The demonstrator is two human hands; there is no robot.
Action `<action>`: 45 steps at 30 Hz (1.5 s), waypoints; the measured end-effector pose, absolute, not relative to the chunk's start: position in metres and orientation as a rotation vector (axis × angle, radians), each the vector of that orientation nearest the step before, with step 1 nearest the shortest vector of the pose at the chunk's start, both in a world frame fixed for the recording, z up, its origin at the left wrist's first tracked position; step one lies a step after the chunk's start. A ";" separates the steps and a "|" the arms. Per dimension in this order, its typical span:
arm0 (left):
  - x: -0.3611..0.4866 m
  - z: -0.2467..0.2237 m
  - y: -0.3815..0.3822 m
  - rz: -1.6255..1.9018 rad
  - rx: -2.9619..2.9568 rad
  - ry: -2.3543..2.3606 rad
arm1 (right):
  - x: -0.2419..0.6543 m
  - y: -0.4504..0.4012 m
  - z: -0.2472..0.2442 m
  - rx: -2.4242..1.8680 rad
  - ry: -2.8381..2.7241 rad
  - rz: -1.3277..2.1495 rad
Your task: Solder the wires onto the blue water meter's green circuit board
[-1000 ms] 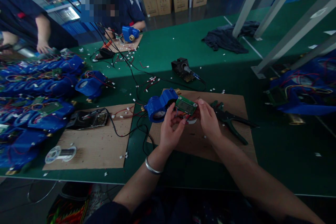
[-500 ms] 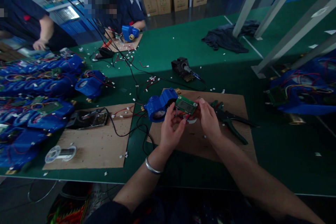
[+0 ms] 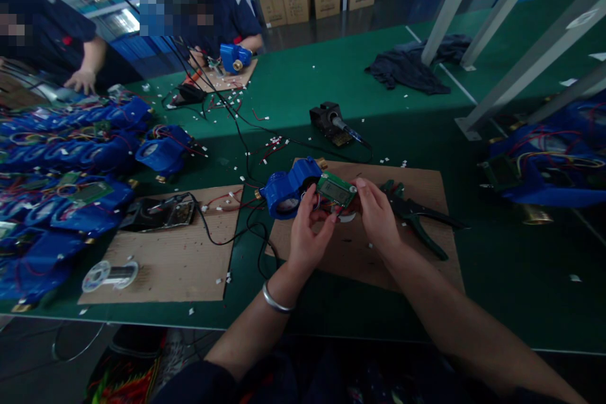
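A green circuit board (image 3: 337, 189) with a grey display is held up between my two hands, above a cardboard sheet (image 3: 407, 271). My left hand (image 3: 310, 227) grips its left side and lower edge, fingers curled; coloured wires show beneath the board. At its right edge, my right hand (image 3: 376, 211) pinches the board between thumb and fingers. Just left of the board lies a blue water meter (image 3: 290, 188) with brass ends, close to my left fingertips. Green-handled pliers (image 3: 419, 218) rest on the cardboard, right of my right hand.
A soldering iron (image 3: 343, 126) sits in a black stand ahead. Left are a solder spool (image 3: 111, 276), a second black stand (image 3: 158, 213) and many blue meters (image 3: 89, 154). Metal posts (image 3: 516, 57) rise at right. Two people are across the bench (image 3: 293, 85).
My hands and the board stay almost in place. At the far left, a co-worker's hand has shifted slightly right and down, its fingers now more spread.
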State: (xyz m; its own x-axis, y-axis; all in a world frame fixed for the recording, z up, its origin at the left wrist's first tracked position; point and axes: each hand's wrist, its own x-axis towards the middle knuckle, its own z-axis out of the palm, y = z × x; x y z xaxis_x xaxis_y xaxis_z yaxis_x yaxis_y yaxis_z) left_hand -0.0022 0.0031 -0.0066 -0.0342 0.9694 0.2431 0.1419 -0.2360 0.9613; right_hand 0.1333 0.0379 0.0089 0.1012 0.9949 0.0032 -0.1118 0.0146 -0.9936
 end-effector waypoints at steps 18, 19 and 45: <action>-0.002 -0.010 0.003 1.380 1.452 1.170 | 0.133 0.038 0.008 -1.144 -1.063 1.199; -0.002 -0.010 0.003 1.380 1.446 1.175 | 0.133 0.038 0.008 -1.138 -1.064 1.198; -0.001 -0.005 0.001 1.410 1.445 1.261 | 0.132 0.039 0.005 -1.092 -1.060 1.203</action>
State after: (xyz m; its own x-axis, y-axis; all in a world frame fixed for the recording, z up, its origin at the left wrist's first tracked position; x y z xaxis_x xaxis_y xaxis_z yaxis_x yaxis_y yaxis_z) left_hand -0.0013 0.0013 -0.0047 -0.0887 0.9631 0.2541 0.1456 -0.2398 0.9598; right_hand 0.1319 0.0390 0.0049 0.0700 0.9970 0.0344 -0.1596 0.0453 -0.9861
